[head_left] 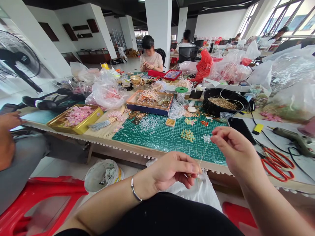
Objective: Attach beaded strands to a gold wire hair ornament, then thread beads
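A thin pale wire [204,151] runs slanting between my two hands, in front of the table edge. Its lower end is pinched in my left hand [176,168], thumb against fingers; something tiny at those fingertips is too small to make out. Higher and to the right, the fingertips of my right hand [232,147] are closed on the wire's upper end. Behind the wire, a small heap of clear beads [206,138] lies on the green cutting mat [159,141]. Yellow-green beads [187,135] and red-orange beads [204,123] lie nearby.
Red-handled scissors [277,164], a glue gun [295,139] and a phone [241,130] are on the right. A black basin [223,104], a wooden tray [150,106] and a gold tin [76,126] stand behind. A bucket [103,177] sits below; one person works opposite.
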Demonstrator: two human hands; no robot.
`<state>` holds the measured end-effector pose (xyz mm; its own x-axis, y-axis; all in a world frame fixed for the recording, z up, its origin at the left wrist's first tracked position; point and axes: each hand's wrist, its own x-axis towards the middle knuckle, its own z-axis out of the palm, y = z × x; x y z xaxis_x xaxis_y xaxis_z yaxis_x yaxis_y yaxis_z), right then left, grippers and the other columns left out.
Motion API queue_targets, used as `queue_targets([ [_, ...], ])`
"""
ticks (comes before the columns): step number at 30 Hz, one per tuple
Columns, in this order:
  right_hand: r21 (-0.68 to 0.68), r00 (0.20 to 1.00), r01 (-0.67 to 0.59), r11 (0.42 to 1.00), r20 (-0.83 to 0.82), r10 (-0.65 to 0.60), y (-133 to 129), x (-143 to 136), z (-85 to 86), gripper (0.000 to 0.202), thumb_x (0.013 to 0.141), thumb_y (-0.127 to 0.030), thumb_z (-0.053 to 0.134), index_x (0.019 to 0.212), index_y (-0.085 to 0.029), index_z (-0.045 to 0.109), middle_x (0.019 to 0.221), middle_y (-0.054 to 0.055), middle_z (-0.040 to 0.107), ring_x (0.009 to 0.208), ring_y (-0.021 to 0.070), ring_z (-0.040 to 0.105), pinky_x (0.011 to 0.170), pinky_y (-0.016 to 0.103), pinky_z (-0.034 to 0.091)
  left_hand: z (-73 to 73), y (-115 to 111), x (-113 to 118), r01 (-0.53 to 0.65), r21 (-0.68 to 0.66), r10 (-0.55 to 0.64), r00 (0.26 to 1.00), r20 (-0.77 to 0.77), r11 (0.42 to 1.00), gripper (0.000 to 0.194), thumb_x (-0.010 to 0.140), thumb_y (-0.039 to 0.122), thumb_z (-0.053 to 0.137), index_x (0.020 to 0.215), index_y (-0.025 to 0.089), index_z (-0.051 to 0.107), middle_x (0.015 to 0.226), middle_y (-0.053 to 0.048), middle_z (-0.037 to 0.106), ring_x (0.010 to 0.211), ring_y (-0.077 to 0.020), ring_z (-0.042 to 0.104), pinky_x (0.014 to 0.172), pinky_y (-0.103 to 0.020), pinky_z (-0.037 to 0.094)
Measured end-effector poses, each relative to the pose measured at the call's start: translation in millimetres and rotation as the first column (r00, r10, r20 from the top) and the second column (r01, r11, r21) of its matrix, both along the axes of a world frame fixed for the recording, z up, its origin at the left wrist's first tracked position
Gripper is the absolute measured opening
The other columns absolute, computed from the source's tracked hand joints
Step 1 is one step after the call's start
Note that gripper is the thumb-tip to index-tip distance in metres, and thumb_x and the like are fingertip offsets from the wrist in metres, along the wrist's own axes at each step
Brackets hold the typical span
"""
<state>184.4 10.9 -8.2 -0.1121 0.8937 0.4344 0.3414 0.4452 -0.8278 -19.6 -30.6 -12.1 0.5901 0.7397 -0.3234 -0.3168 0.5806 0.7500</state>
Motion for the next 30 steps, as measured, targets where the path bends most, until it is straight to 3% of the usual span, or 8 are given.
queue_targets([
  [1,-0.021,0.998,0.027,0.999,-0.052,-0.028,-3,0,-4.3,0.015,0.091,-0.035,0.053,0.082,-0.023,0.052,0.099,0.004,0.056,0.091,0.0173,0.056,0.08,0.033,0.046,0.2,1,0,-0.045,0.005,0.045,0.999,0.006,0.999,0.02,0.063,0.026,0.077,0.07,0.01,0.067,0.065,-0.002,0.061,0.048,-0.0088,0.057,0.046,-0.02,0.048],
  [3,-0.14,0.995,-0.043,0.989,-0.1,0.03,-15,-2,-9.8,0.018,0.094,-0.041,0.046,0.094,-0.023,0.051,0.102,0.005,0.058,0.087,0.0169,0.06,0.076,0.033,0.05,-0.1,3,0,-0.14,0.027,0.139,0.99,0.02,0.99,0.02,0.066,0.026,0.077,0.07,0.01,0.067,0.064,-0.002,0.06,0.049,-0.0082,0.056,0.046,-0.019,0.046],
  [6,-0.445,0.964,-0.265,0.856,-0.116,0.238,-41,-15,-11.8,0.027,0.089,-0.047,0.055,0.099,-0.021,0.054,0.095,0.006,0.064,0.087,0.0184,0.063,0.077,0.032,0.052,-2.4,7,1,-0.224,0.063,0.222,0.974,0.044,0.972,0.017,0.07,0.024,0.074,0.074,0.009,0.067,0.064,-0.002,0.06,0.051,-0.0076,0.055,0.048,-0.018,0.044],
  [9,-0.575,0.963,-0.268,0.773,-0.172,0.206,-58,-31,-12.5,0.029,0.085,-0.049,0.06,0.089,-0.021,0.055,0.082,0.004,0.066,0.079,0.0167,0.064,0.073,0.028,0.052,-4.7,7,3,-0.24,0.098,0.236,0.97,0.049,0.966,0.015,0.072,0.023,0.073,0.076,0.009,0.067,0.067,-0.002,0.061,0.054,-0.0076,0.055,0.053,-0.02,0.044],
  [14,-0.611,0.948,-0.262,0.747,-0.307,0.081,-60,-42,-14.1,0.032,0.085,-0.05,0.06,0.08,-0.019,0.054,0.07,0.001,0.065,0.06,0.011,0.061,0.056,0.022,0.048,-5.3,6,3,-0.248,0.143,0.249,0.968,0.011,0.958,0.015,0.074,0.023,0.072,0.075,0.01,0.066,0.067,-0.002,0.06,0.056,-0.0073,0.054,0.056,-0.02,0.042],
  [18,-0.606,0.91,-0.301,0.736,-0.414,0.031,-62,-45,-13.9,0.034,0.083,-0.048,0.063,0.074,-0.018,0.05,0.051,-0.005,0.054,0.039,0.004,0.044,0.04,0.016,0.031,-5.1,5,2,-0.24,0.15,0.244,0.97,-0.009,0.959,0.017,0.073,0.024,0.074,0.079,0.009,0.068,0.067,-0.002,0.06,0.057,-0.0071,0.055,0.058,-0.02,0.043],
  [21,-0.598,0.89,-0.305,0.741,-0.456,-0.001,-64,-44,-17.7,0.034,0.082,-0.047,0.065,0.073,-0.018,0.048,0.045,-0.008,0.048,0.035,0.0021,0.036,0.037,0.014,0.023,-5.3,5,2,-0.238,0.132,0.238,0.971,0.014,0.962,0.02,0.077,0.027,0.072,0.085,0.009,0.07,0.071,-0.003,0.062,0.06,-0.0073,0.057,0.061,-0.021,0.045],
  [30,-0.563,0.945,-0.188,0.805,-0.326,-0.007,-67,-43,-24.6,0.034,0.084,-0.046,0.06,0.07,-0.02,0.044,0.043,-0.008,0.046,0.034,0.0033,0.035,0.036,0.014,0.024,-9.8,5,3,-0.22,0.072,0.217,0.975,0.044,0.973,0.018,0.075,0.024,0.074,0.083,0.009,0.07,0.069,-0.002,0.062,0.059,-0.0082,0.058,0.059,-0.021,0.045],
])
